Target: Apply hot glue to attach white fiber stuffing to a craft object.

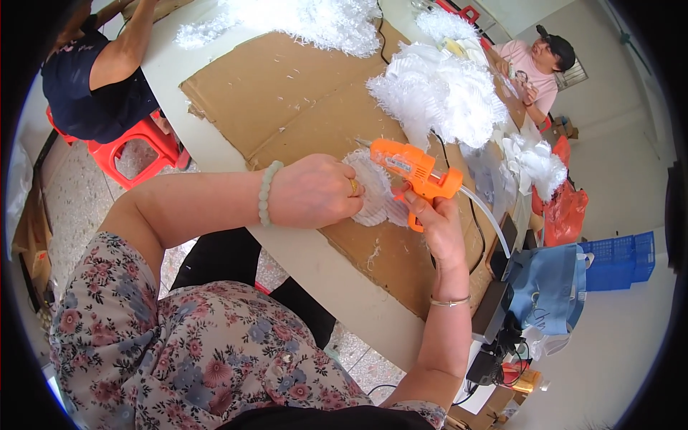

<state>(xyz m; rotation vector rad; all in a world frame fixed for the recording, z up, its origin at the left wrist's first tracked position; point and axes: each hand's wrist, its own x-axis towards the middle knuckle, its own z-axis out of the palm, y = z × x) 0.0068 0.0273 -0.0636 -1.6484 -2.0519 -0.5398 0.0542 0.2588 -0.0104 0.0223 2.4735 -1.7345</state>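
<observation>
My right hand (438,222) is closed round the handle of an orange hot glue gun (412,168). Its metal nozzle points left, and a long pale glue stick trails from its back end. A white, fringed, pleated fabric piece (376,201) lies under the gun, over the brown cardboard. My left hand (317,192) has its fingers curled at this fabric's left edge and pinches it; the fingertips are partly hidden. The nozzle sits above the far edge of the fabric; whether it touches cannot be made out.
Cardboard (301,93) covers much of the table (193,136). Beyond the gun rises a heap of white fringed fabric (437,93), with another pile (301,21) at the far edge. A black cord (476,222) runs by my right wrist. A blue bag (548,287) stands at right. Two people sit nearby.
</observation>
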